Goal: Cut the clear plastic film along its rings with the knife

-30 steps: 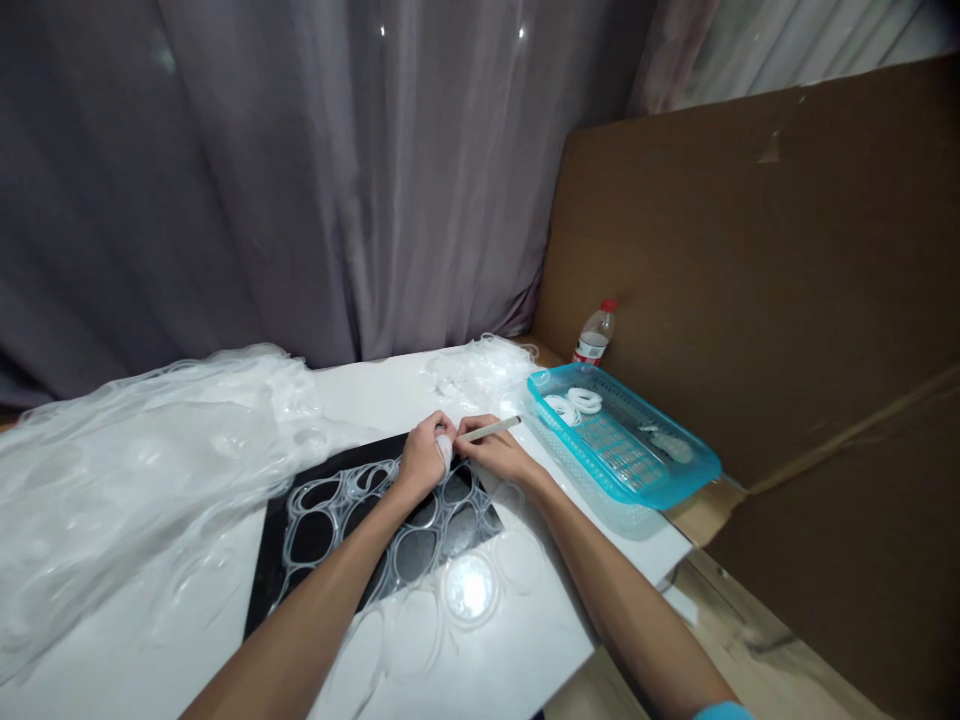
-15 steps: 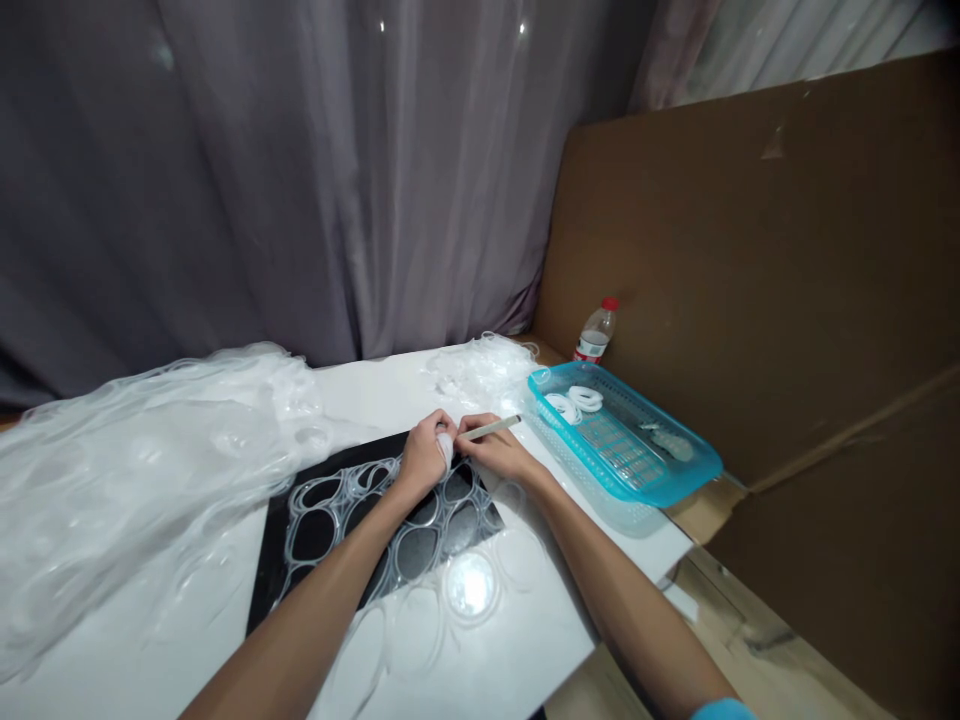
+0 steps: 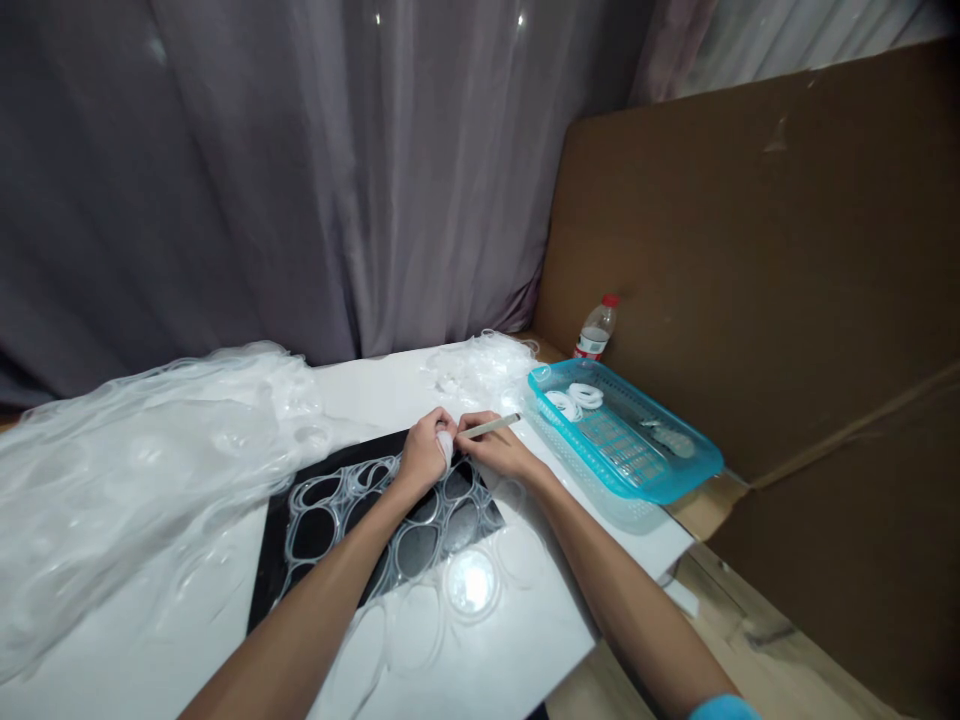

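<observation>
My left hand (image 3: 426,452) is closed on a small white piece (image 3: 446,447), too small to make out in detail. Right beside it, my right hand (image 3: 491,446) grips a thin pale pen-like tool (image 3: 489,427) that points up to the right. The fingertips of both hands nearly meet over the far edge of a black sheet (image 3: 271,545). Clear sheeting with many round cut-outs (image 3: 311,533) lies on that sheet, partly under my forearms.
A large heap of clear film (image 3: 150,470) covers the table's left side; a smaller pile (image 3: 484,368) lies at the back. To the right are a blue basket (image 3: 626,488) holding white rings (image 3: 585,396), a red-capped bottle (image 3: 595,335) and a cardboard wall (image 3: 750,270).
</observation>
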`<state>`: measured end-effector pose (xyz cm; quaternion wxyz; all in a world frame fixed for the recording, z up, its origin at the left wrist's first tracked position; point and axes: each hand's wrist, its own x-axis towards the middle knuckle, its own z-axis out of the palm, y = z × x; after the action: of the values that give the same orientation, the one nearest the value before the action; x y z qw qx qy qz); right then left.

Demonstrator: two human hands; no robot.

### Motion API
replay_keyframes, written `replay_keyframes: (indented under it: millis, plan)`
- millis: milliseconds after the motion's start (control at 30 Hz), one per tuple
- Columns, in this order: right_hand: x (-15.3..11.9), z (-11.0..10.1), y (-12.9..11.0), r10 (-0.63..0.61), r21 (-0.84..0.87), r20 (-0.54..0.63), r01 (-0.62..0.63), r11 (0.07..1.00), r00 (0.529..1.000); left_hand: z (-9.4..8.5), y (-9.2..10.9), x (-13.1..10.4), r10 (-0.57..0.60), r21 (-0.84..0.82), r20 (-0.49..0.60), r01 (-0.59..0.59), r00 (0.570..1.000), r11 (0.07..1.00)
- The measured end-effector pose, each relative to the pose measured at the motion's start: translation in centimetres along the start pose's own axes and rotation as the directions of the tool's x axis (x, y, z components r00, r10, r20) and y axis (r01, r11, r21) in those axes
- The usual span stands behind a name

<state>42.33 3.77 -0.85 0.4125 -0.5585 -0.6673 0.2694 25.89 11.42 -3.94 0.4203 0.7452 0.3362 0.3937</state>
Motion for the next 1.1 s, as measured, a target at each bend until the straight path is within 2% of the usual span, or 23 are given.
replay_keyframes:
  millis: [1100]
  plan:
    - [-0.10, 0.02, -0.38, -0.014, -0.027, -0.005, 0.013, 1.000, 1.000, -0.07, 0.44, -0.14, -0.022, 0.008, -0.021, 0.023, 1.000, 1.000]
